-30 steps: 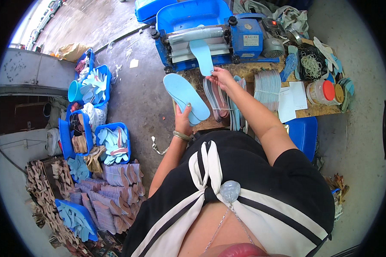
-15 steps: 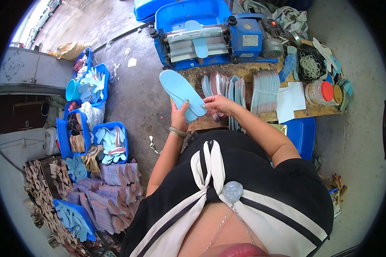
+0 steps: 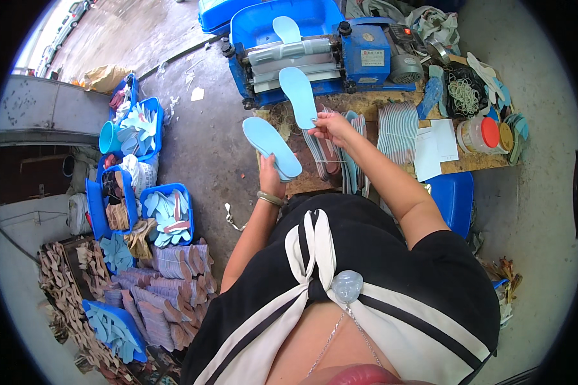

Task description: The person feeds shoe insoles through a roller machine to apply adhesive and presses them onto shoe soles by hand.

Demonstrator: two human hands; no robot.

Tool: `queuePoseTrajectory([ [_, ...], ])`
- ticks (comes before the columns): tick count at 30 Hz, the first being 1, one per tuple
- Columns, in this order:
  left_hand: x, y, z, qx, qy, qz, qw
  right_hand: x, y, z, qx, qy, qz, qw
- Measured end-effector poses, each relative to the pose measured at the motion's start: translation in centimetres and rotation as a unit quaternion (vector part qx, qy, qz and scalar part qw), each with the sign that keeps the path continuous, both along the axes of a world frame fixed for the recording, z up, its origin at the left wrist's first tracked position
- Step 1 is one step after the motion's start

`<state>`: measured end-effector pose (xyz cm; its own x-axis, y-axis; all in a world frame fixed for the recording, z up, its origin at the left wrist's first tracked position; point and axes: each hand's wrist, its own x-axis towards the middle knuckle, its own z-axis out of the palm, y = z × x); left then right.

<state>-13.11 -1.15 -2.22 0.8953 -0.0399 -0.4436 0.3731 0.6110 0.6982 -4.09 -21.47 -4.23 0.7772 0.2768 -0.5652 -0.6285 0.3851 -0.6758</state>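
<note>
My left hand (image 3: 271,178) is closed round a small stack of light blue insoles (image 3: 271,144), held over the floor left of the bench. Between the fingertips of my right hand (image 3: 332,127) is the heel end of a single blue insole (image 3: 297,96), its toe end up near the rollers (image 3: 291,59) of a blue machine (image 3: 368,54). Another blue insole (image 3: 286,29) shows behind the rollers, over a blue bin (image 3: 250,25). Below my right hand, bundled insoles (image 3: 324,157) stand on edge on the bench.
A larger tied insole bundle (image 3: 397,133), paper sheets (image 3: 435,146) and a red-lidded jar (image 3: 481,135) occupy the wooden bench (image 3: 398,174). On the left, a blue bin of insoles (image 3: 189,218) stands near stacked insole bundles (image 3: 167,289).
My right hand has drawn one insole off the stack and lifted it toward the rollers. The insole at the rollers has moved back through them. My left hand stays nearly in place.
</note>
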Motion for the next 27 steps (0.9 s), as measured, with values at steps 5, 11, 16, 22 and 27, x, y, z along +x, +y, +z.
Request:
queuePoseTrajectory([
  [5,-0.2,1.0,-1.7,0.068,-0.018,0.041,0.997,0.8,0.5,-0.1,-0.003,0.004,-0.008,1.000],
  [11,-0.7,1.3,-1.9,0.127,-0.018,0.054,0.990,0.7,0.7,-0.5,-0.005,0.008,-0.011,1.000],
  [16,-0.9,1.0,-1.3,0.159,-0.027,0.062,0.985,0.7,0.8,-0.7,-0.006,0.016,-0.024,1.000],
  [22,-0.4,0.9,-1.2,0.157,-0.025,0.057,0.986,2.7,0.7,-1.5,-0.014,0.018,-0.026,0.999],
  [27,-0.5,1.3,-0.6,0.149,-0.031,0.058,0.987,5.3,1.1,-2.3,-0.003,-0.053,-0.037,0.998],
])
